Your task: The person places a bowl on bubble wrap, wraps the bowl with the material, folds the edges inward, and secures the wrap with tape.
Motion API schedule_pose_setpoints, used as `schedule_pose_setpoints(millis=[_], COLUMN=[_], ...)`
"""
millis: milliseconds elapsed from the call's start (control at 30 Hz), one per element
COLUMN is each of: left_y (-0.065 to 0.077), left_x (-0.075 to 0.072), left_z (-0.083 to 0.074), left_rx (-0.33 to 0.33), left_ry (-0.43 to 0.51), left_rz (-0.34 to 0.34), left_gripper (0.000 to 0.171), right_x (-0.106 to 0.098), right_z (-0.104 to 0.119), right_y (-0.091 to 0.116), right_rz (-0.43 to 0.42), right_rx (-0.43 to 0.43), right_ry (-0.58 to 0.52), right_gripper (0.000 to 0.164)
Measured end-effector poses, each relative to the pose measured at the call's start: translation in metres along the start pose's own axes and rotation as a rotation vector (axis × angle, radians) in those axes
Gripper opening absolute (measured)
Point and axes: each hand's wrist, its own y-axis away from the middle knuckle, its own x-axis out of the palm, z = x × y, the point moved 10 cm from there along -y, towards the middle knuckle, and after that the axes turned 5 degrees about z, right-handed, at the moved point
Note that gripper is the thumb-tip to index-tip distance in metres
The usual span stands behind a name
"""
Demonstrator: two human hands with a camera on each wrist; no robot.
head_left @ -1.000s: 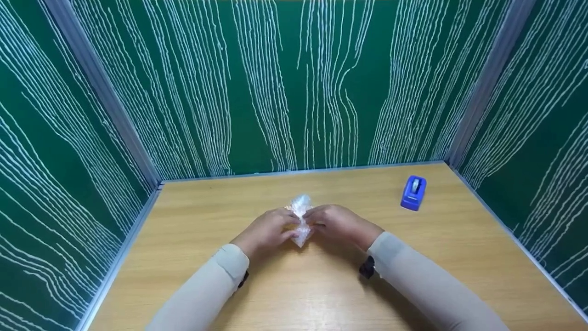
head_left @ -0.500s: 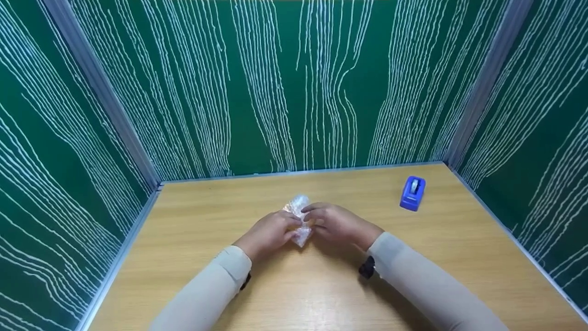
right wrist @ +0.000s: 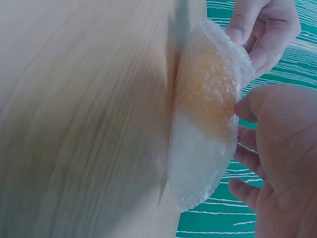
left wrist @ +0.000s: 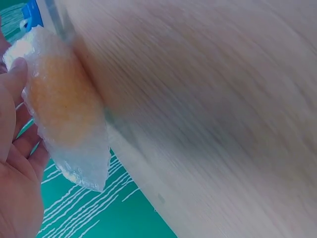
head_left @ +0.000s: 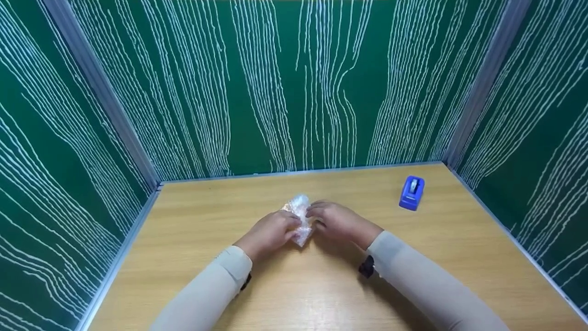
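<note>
A bundle of clear bubble wrap (head_left: 301, 207) lies on the table between the two hands, pointed at both ends. Something orange (left wrist: 64, 99) shows through the plastic, its kind hidden by the wrap. My left hand (head_left: 271, 230) pinches the upper edge of the bundle, thumb on the near side and fingers behind, as the left wrist view shows. On the opposite side, my right hand (head_left: 337, 223) has its thumb and fingertips right at the bundle's edge. Its fingers are spread and relaxed in the right wrist view.
A blue tape dispenser (head_left: 411, 193) stands at the back right of the wooden table (head_left: 303, 289). Green panels (head_left: 257, 92) with wavy white lines wall the table at the back and both sides, joined by grey metal posts.
The right hand's fingers have eased off the bundle toward the right, baring more of the wrap. The left hand keeps its hold with little movement.
</note>
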Motion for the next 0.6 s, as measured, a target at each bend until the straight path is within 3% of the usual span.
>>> schedule_pose_setpoints(millis=[133, 367, 600], left_y=[0.000, -0.001, -0.001], left_x=[-0.001, 0.002, 0.005], left_z=[-0.003, 0.001, 0.003], left_rx=[0.020, -0.031, -0.048], left_ry=[-0.036, -0.004, 0.007], left_rz=[-0.012, 0.018, 0.031], left_gripper=[0.027, 0.031, 0.033], right_x=[-0.003, -0.008, -0.034], right_z=[0.006, -0.005, -0.049], right_y=[0.000, 0.001, 0.018], right_rz=[-0.022, -0.018, -0.074], right_rx=[-0.059, -0.015, 0.229], right_ry=[0.017, -0.076, -0.177], right_gripper=[0.031, 0.033, 0.033])
